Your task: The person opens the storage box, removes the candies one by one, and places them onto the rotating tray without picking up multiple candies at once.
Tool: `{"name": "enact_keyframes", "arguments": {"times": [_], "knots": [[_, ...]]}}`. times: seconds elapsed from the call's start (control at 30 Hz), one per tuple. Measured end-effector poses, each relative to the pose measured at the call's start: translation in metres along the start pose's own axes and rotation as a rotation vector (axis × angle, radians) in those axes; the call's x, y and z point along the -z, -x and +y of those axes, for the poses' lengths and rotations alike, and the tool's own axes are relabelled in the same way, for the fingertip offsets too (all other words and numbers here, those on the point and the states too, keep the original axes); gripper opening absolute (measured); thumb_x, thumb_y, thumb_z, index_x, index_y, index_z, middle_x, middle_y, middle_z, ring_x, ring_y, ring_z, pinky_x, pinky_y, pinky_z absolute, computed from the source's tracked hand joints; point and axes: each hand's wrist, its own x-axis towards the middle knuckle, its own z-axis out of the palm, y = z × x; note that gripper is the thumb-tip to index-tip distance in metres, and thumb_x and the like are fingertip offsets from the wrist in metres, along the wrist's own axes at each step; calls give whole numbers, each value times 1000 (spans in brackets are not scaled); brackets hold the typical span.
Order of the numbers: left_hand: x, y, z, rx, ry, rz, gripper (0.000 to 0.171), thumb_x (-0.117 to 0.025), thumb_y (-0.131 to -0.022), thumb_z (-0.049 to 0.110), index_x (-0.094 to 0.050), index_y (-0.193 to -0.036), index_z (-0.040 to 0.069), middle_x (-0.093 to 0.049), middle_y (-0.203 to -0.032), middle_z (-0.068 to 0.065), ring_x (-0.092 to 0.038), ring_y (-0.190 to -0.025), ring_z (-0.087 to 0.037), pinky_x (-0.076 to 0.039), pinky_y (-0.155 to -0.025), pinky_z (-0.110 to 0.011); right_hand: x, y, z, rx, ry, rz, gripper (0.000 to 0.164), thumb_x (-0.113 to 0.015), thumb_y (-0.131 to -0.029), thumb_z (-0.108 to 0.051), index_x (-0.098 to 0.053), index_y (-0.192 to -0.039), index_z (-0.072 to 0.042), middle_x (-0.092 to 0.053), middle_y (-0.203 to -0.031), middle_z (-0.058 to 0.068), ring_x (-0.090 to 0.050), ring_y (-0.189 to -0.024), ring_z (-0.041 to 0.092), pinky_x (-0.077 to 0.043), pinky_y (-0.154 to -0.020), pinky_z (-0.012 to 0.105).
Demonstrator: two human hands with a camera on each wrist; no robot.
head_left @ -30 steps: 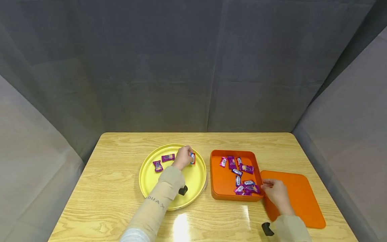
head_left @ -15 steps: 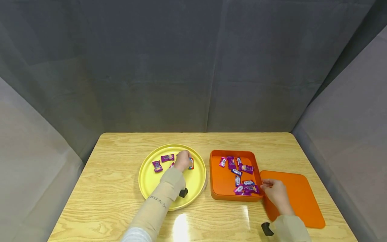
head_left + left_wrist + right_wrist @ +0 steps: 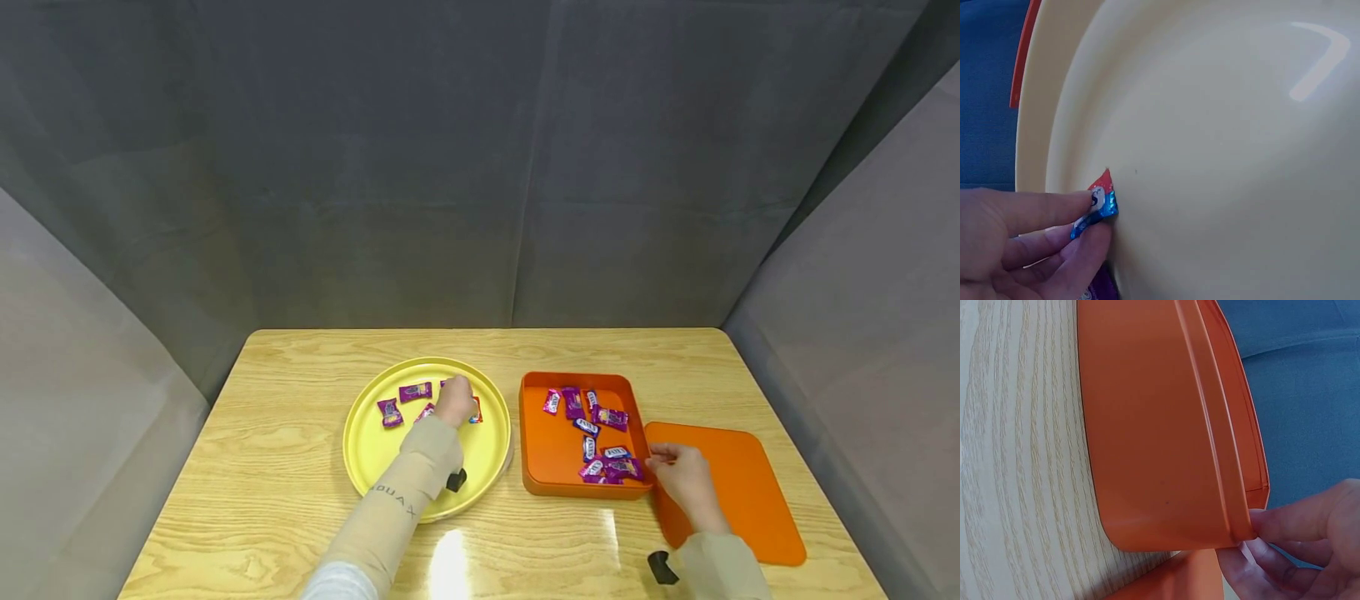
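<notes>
My left hand [image 3: 455, 402] is over the far right part of a round yellow tray [image 3: 367, 458]. Between its thumb and fingers it pinches a red and blue wrapped candy [image 3: 1102, 201], held close over the tray. Purple wrapped candies [image 3: 415, 392] and a pink one [image 3: 424, 412] lie left of the hand, partly covered by it. At the right, my right hand [image 3: 686, 482] grips the rim of a square orange box [image 3: 1154, 425] at its near right corner, thumb and fingers on either side of the wall. Several wrapped candies [image 3: 612, 417] lie inside the box.
A flat orange lid [image 3: 757, 500] lies on the wooden table [image 3: 247, 467] right of the box, partly under the right forearm. Grey cloth [image 3: 390, 167] hangs behind the table and along both sides.
The left hand has shifted slightly nearer and lower over the tray with the red and blue candy, uncovering the pink candy beside it. The right hand has stayed at the box corner.
</notes>
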Motion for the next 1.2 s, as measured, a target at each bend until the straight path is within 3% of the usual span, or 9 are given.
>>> {"name": "enact_keyframes", "arguments": {"times": [0.27, 0.4, 0.47, 0.6, 0.73, 0.97, 1.07, 1.17, 1.2], "knots": [[2, 5, 4, -14, -60, 25, 42, -51, -65, -16, -26, -48, 14, -20, -45, 5, -23, -39, -8, -24, -34, -18, 1, 0, 0, -2, -7, -10, 28, -56, -84, 0, -56, -107, 16, -63, -87, 23, -59, -75, 25, -53, -63, 32], [1, 3, 6, 35, -27, -7, 41, -51, -65, -17, -27, -48, 12, -22, -45, 3, -24, -38, -10, -26, -35, -20, 1, 0, -1, -1, -4, -9, 28, -56, -84, 0, -56, -107, 16, -63, -87, 23, -59, -75, 26, -53, -63, 32], [-3, -5, 1, 77, -10, -32, 41, -51, -65, -18, -28, -48, 11, -23, -45, 1, -25, -38, -12, -27, -35, -23, 1, 0, -1, 1, -6, -8, 28, -56, -84, 0, -57, -107, 16, -63, -87, 23, -59, -75, 25, -53, -63, 32], [-7, -12, -5, 84, 4, -46, 40, -48, -65, -17, -26, -48, 11, -23, -45, 0, -24, -38, -12, -26, -35, -23, 1, 1, -1, 2, -9, -3, 28, -56, -83, 1, -57, -106, 16, -64, -86, 22, -59, -74, 24, -53, -62, 30], [-2, -7, 1, 93, -1, -49, 43, -51, -69, -17, -26, -48, 11, -22, -46, 1, -24, -39, -12, -25, -36, -22, 1, 1, -1, 3, -11, -7, 28, -55, -83, 2, -57, -106, 17, -63, -86, 22, -59, -74, 24, -52, -61, 30], [9, 1, 11, 17, 12, -11, 48, -53, -75, -13, -23, -50, 15, -22, -46, 3, -23, -38, -7, -22, -35, -17, 0, 1, -1, -11, -8, -6, 28, -56, -84, 0, -56, -108, 16, -63, -89, 25, -59, -76, 27, -53, -65, 33], [12, 0, 14, -19, 10, 20, 33, -52, -74, -11, -34, -53, 9, -35, -53, -1, -28, -41, -9, -26, -37, -19, 0, 0, -1, -17, -8, -6, 29, -56, -84, 0, -56, -108, 16, -63, -90, 25, -59, -76, 27, -54, -65, 34], [14, 0, 20, -67, -52, 64, 4, -56, -75, -4, -59, -78, -3, -55, -77, -11, -44, -55, -14, -40, -47, -23, 0, 0, -1, -18, -11, -7, 28, -56, -84, 0, -56, -108, 16, -63, -90, 25, -59, -76, 26, -53, -64, 33], [15, 1, 23, -86, -79, 81, 16, -58, -76, -1, -62, -91, -5, -58, -89, -14, -50, -63, -17, -45, -53, -25, 0, 0, -1, -17, -11, -6, 28, -56, -84, 0, -57, -108, 16, -63, -90, 25, -60, -76, 26, -53, -64, 32]]}}
